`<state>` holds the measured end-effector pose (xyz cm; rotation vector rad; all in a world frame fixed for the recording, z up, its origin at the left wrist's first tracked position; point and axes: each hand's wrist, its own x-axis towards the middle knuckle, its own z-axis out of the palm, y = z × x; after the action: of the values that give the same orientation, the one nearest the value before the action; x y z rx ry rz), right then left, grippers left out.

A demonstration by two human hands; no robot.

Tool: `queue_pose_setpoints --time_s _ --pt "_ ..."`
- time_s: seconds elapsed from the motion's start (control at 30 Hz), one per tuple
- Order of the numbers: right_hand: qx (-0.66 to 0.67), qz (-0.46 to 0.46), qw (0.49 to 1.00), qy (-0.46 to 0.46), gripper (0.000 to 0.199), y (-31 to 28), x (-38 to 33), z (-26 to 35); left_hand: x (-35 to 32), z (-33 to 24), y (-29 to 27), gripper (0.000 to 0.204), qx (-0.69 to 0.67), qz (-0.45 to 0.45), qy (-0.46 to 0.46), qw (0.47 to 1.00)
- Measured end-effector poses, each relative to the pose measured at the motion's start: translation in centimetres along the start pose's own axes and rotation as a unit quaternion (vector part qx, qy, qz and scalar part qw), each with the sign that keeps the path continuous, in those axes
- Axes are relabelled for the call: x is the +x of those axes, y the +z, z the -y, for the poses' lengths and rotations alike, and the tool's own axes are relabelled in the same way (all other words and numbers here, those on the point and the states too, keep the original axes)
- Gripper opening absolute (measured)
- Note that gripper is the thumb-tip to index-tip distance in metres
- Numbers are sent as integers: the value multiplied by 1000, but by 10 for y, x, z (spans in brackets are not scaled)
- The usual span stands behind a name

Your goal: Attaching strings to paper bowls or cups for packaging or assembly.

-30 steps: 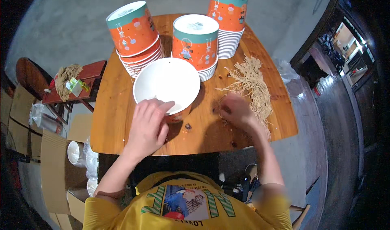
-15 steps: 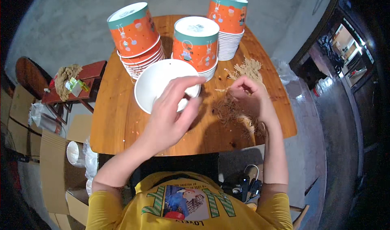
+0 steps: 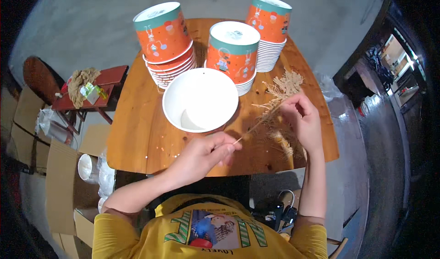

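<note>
My left hand (image 3: pixel 208 153) is closed in a pinch near the table's front edge. Between its fingertips sits one end of a thin brown string (image 3: pixel 258 124), which slants up to my right hand (image 3: pixel 303 119), also pinching it. A white paper bucket (image 3: pixel 215 92) lies tipped just beyond my left hand, its mouth facing me and its inside showing. Beside my right hand a bundle of tan twine (image 3: pixel 288 84) rests on the wood, its frayed ends spread out. More loose strands lie under the right hand, partly hidden by it.
Three stacks of upside-down orange and green paper buckets stand at the back: left stack (image 3: pixel 161 34), middle stack (image 3: pixel 233 53), right stack (image 3: pixel 269 21). They rest on a wooden table (image 3: pixel 137 126). A red bench (image 3: pixel 110 79) is off to the left, with cardboard boxes (image 3: pixel 59 181) below.
My left hand has left the bucket's mouth and come down toward me. A string is now stretched between both hands. The right hand has shifted slightly right, and the whole view has moved a little.
</note>
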<state>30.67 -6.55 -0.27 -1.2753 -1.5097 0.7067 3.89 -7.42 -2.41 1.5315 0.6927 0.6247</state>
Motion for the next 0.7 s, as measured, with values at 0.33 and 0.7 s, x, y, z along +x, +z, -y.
queue_pose_setpoints --time_s 0.33,0.7 --pt "-188 14 982 19 33 37 -42 -28 -47 17 -13 10 394 -118 113 904" --pt "31 150 988 -9 18 119 -55 35 -42 -9 -30 28 492 -101 249 828"
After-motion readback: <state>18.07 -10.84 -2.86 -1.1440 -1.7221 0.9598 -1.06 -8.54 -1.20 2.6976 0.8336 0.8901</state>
